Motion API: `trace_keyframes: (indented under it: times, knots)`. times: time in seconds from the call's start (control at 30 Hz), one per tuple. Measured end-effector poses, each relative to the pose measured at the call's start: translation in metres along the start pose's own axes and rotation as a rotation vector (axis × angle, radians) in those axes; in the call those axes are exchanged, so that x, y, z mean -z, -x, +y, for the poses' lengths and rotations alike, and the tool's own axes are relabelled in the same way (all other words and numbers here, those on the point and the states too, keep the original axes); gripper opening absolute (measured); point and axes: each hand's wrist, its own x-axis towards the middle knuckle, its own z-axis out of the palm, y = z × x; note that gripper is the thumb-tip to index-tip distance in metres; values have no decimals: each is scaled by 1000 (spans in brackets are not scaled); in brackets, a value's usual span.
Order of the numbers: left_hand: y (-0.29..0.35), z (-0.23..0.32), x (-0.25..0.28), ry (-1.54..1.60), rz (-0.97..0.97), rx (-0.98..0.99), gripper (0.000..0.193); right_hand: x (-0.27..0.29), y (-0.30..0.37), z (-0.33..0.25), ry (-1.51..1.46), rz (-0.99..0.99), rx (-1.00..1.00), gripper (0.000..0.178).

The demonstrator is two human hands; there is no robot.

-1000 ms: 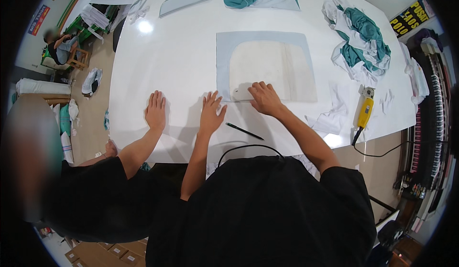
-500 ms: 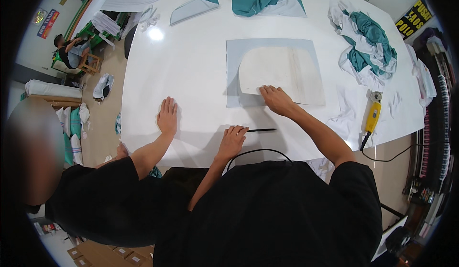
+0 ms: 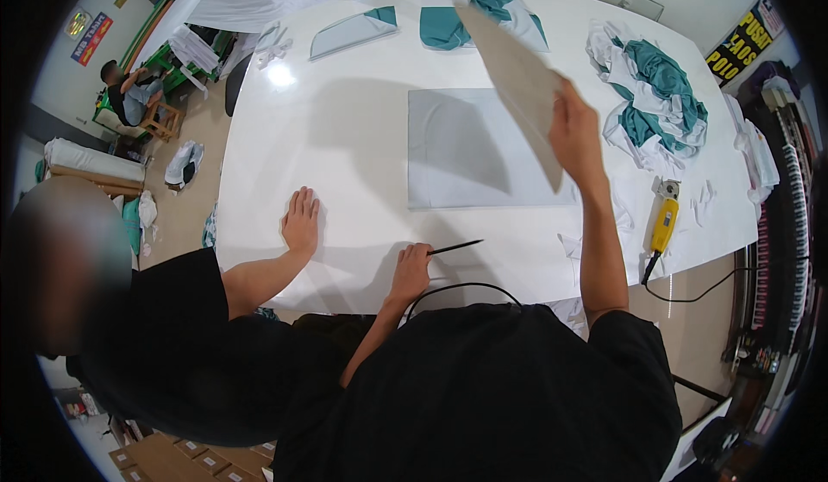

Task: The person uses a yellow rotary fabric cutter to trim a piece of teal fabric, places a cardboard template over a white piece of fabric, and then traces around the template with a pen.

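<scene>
My right hand (image 3: 575, 134) grips a beige pattern template (image 3: 514, 77) by its near right edge, holding it tilted up off the table. Below it lies a grey-blue rectangle of fabric (image 3: 466, 172), flat on the white table, with the template's shadow across it. Close to the table's near edge, my left hand (image 3: 412, 268) is closed round a dark pencil (image 3: 457, 246), which points right and slightly away from me. The pencil tip is apart from the fabric.
A co-worker's hand (image 3: 300, 221) rests flat on the table (image 3: 267, 146) at left. At right lie a yellow electric cloth cutter (image 3: 664, 216) with a cord and a heap of green and white fabric (image 3: 660, 77). Cut pieces (image 3: 355, 32) lie at the far side.
My right hand has lifted the template off the fabric and moved up and right, tilting it. My left hand has turned the pencil so its tip points further away.
</scene>
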Motion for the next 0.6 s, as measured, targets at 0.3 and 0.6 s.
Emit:
trace_keyframes:
  times: [0.3, 0.6]
  knots:
    - [22, 1, 24, 207, 404, 177, 21, -35, -5, 55, -1063, 442, -378, 34]
    - [29, -19, 31, 284, 524, 273, 20, 72, 75, 269, -707, 323, -550, 38]
